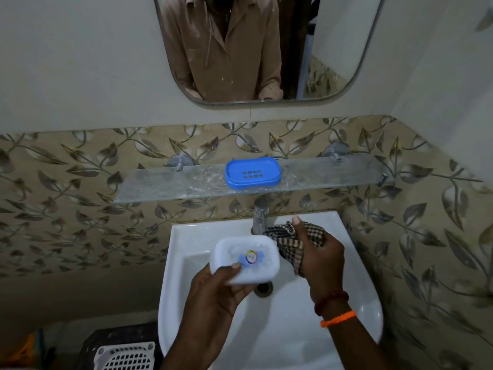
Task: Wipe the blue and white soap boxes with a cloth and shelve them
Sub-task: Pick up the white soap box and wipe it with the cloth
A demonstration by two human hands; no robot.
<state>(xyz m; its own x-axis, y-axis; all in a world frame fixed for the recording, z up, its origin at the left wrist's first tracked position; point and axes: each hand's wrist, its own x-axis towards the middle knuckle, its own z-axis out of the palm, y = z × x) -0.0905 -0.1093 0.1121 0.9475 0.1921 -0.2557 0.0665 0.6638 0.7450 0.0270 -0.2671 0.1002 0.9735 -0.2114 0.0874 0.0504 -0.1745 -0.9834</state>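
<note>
Nearest to where I stood, two bare arms reached out over a white wash basin (354, 311). The left hand (213, 292) pinched the near edge of a white soap box (244, 259), thumb on top and fingers curled beneath, holding it above the basin's drain (264, 288). Its upturned face carried a small round coloured sticker; whether anything lay inside, I could not tell. The right hand (321, 259), with red and orange threads (337, 313) tied at the wrist, was closed around a bunched checked cloth (289, 243), which touched the right end of the white box. Just beyond the cloth stood a chrome tap (260, 216) at the far rim of the basin.

Farther back, a glass shelf (160, 184) ran across the leaf-patterned tiles, and a blue soap box (253, 173) sat on it near the middle, slotted face up, with no soap showing. Above hung a mirror (346, 62) with rounded corners, reflecting a brown shirt. Low on the near left, beside the basin, a white perforated plastic basket (125, 356) stood against something dark.
</note>
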